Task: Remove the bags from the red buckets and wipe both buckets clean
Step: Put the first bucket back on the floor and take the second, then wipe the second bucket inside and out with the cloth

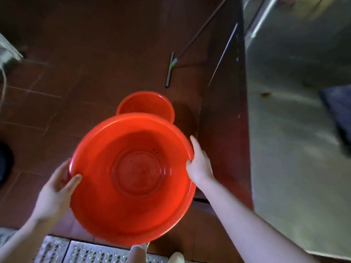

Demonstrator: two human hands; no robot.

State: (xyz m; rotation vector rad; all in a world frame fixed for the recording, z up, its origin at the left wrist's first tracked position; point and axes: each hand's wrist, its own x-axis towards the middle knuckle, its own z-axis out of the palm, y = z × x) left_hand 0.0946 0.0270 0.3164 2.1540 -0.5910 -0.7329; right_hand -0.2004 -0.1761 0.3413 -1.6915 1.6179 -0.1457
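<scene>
A large red bucket (106, 205) is lifted above the floor, its open mouth facing me. Its inside holds no bag and shows small dark specks on the bottom. My left hand (55, 194) grips its left rim, thumb hooked over the edge. My right hand (199, 164) grips the right rim, thumb inside and fingers along the outer wall. A second, smaller-looking red bucket (146, 105) stands on the floor just beyond the lifted one, also without a bag; its near part is hidden.
The floor is dark red tile. A floor squeegee (170, 70) with a long handle lies beyond the buckets. A stainless steel counter (296, 130) runs along the right. A perforated metal drain grate (91, 252) lies by my feet. A dark round object sits at the left edge.
</scene>
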